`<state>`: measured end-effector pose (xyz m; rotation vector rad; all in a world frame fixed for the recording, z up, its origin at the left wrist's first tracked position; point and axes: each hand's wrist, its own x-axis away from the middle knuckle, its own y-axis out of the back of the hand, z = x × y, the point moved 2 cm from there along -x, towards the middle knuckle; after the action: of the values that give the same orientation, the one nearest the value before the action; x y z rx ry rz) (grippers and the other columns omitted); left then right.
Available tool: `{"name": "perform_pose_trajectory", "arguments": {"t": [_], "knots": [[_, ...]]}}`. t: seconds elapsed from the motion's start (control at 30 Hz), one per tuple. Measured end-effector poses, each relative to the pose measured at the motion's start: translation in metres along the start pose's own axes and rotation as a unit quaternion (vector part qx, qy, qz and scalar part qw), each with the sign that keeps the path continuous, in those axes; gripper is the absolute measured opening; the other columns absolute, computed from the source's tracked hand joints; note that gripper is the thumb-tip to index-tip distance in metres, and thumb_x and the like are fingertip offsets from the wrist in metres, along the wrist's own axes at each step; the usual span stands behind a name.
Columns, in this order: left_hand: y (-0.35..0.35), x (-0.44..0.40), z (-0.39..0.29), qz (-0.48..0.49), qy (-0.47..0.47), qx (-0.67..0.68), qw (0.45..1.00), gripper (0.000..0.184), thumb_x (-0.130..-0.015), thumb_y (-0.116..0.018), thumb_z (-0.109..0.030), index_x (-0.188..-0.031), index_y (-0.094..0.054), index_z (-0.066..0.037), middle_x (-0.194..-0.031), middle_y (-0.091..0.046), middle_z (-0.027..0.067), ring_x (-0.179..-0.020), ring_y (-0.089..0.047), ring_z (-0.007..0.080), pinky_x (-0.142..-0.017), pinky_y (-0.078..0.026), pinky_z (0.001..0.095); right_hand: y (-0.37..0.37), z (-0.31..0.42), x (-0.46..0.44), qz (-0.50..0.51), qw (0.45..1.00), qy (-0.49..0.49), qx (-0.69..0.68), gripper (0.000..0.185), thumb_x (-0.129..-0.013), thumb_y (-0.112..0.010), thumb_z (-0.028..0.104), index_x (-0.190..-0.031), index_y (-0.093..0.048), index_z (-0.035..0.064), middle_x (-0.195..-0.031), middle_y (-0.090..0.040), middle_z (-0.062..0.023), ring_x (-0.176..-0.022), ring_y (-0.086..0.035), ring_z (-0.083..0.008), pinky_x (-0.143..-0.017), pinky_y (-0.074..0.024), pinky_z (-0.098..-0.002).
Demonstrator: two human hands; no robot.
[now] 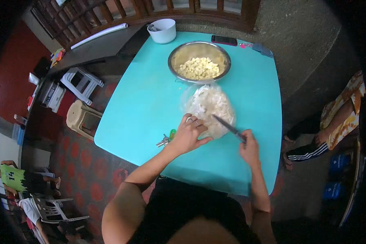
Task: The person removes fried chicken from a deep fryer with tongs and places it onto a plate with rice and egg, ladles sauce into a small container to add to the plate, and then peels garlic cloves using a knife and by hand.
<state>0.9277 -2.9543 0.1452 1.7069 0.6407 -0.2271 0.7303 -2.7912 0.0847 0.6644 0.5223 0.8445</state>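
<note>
My right hand [249, 148] is closed around the handle of a knife [231, 129], its blade pointing left over a clear plastic bag [217, 107]. White, lumpy contents fill the bag, which lies flat on the turquoise table [142, 97]. My left hand [190, 133] is at the bag's near left edge, fingers bent onto the plastic and thumb stretched to the right. Just beyond the bag stands a metal bowl [173, 67] holding pale chopped pieces [199, 68]. Beside my left wrist lies a bunch of keys [163, 141] with a green tag.
A white bowl [164, 35] stands at the table's far left corner. Along the far edge lie a phone [224, 40] and a blue-grey item [262, 50]. Stools [82, 116] stand on the left. At right is a person in a patterned top [345, 114]; other people sit lower left.
</note>
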Motion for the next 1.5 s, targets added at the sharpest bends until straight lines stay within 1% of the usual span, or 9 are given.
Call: {"name": "perform_pose_trajectory", "arguments": {"t": [0.2,0.37,0.67,0.87,1.0,1.17,1.2,1.3,1.5], "knots": [[-0.013,0.026,0.004,-0.045,-0.046,0.029,0.998,0.008,-0.072,-0.067,-0.017,-0.077,-0.067,-0.011,-0.077,-0.057,0.0032,-0.088,-0.055,0.0206,-0.094,-0.036,0.0412,0.003,0.041,-0.019,-0.019,0.996,-0.004,-0.082,0.03,-0.071,-0.066,0.005,-0.098,-0.053,0.0028,-0.089,-0.06,-0.0155,-0.084,-0.062,-0.0264,-0.072,-0.048,-0.0377],[-0.015,0.034,-0.007,-0.062,-0.088,0.017,0.994,0.007,-0.072,-0.069,-0.014,-0.078,-0.067,-0.012,-0.074,-0.055,0.001,-0.078,-0.057,0.0182,-0.088,-0.041,0.0387,-0.057,0.096,-0.059,-0.114,0.955,0.221,-0.16,0.041,-0.068,-0.075,0.011,-0.104,-0.058,-0.0017,-0.079,-0.062,-0.0124,-0.073,-0.061,-0.0241,-0.068,-0.048,-0.0343],[0.006,0.057,-0.01,-0.023,-0.041,0.004,0.999,0.007,-0.077,-0.065,-0.016,-0.076,-0.062,-0.01,-0.071,-0.056,0.0043,-0.072,-0.059,0.022,-0.071,-0.046,0.0352,-0.021,0.062,-0.047,-0.201,0.97,0.048,-0.126,0.021,-0.075,-0.059,0.004,-0.094,-0.058,-0.004,-0.069,-0.059,-0.007,-0.062,-0.054,-0.011,-0.057,-0.0432,-0.0271],[0.017,0.04,-0.009,-0.012,-0.008,0.02,1.0,0.01,-0.079,-0.063,-0.017,-0.079,-0.063,-0.007,-0.078,-0.058,0.0091,-0.076,-0.059,0.0274,-0.072,-0.047,0.0375,-0.014,0.047,-0.037,-0.202,0.96,0.077,-0.177,0.018,-0.076,-0.058,0.003,-0.093,-0.057,-0.0033,-0.069,-0.058,-0.0036,-0.061,-0.049,-0.0078,-0.057,-0.0409,-0.0249],[-0.002,0.004,0.0,-0.052,-0.031,0.139,0.989,0.015,-0.081,-0.059,-0.016,-0.083,-0.063,-0.003,-0.086,-0.059,0.0136,-0.081,-0.059,0.0336,-0.074,-0.046,0.0437,-0.009,0.039,-0.032,-0.186,0.972,0.039,-0.142,0.023,-0.078,-0.057,0.004,-0.099,-0.056,-0.0037,-0.081,-0.061,-0.0081,-0.072,-0.054,-0.0113,-0.065,-0.044,-0.0258],[-0.097,-0.049,0.039,0.066,0.038,0.045,0.996,0.024,-0.078,-0.049,-0.017,-0.08,-0.066,-0.001,-0.084,-0.065,0.0211,-0.078,-0.063,0.0364,-0.078,-0.048,0.0464,-0.019,0.012,-0.049,-0.146,0.964,0.107,-0.195,0.031,-0.08,-0.054,0.003,-0.11,-0.055,-0.0043,-0.1,-0.062,-0.0128,-0.093,-0.059,-0.0202,-0.082,-0.0464,-0.0306],[-0.123,-0.055,0.053,0.019,0.016,-0.019,1.0,0.021,-0.076,-0.052,-0.016,-0.078,-0.067,-0.003,-0.087,-0.067,0.0185,-0.082,-0.064,0.0339,-0.079,-0.049,0.0459,-0.02,0.013,-0.05,-0.144,0.955,0.129,-0.223,0.029,-0.081,-0.054,0.004,-0.109,-0.055,-0.0045,-0.097,-0.062,-0.012,-0.088,-0.059,-0.0192,-0.079,-0.0466,-0.0303],[-0.098,-0.073,0.049,0.209,0.036,-0.131,0.969,0.018,-0.068,-0.062,-0.016,-0.08,-0.07,-0.004,-0.086,-0.067,0.0174,-0.083,-0.065,0.0314,-0.076,-0.05,0.0426,-0.022,0.01,-0.059,-0.165,0.958,0.107,-0.211,0.024,-0.081,-0.056,0.005,-0.103,-0.055,-0.0043,-0.085,-0.058,-0.0075,-0.074,-0.054,-0.0146,-0.068,-0.0461,-0.0293],[-0.107,-0.07,0.057,0.168,0.075,-0.106,0.977,0.024,-0.069,-0.066,-0.024,-0.085,-0.072,-0.007,-0.088,-0.068,0.0126,-0.086,-0.065,0.0275,-0.075,-0.051,0.0397,-0.019,0.007,-0.056,-0.17,0.964,0.082,-0.188,0.024,-0.084,-0.06,0.013,-0.101,-0.055,-0.0039,-0.077,-0.056,-0.0052,-0.066,-0.05,-0.0126,-0.058,-0.043,-0.0283]]}}
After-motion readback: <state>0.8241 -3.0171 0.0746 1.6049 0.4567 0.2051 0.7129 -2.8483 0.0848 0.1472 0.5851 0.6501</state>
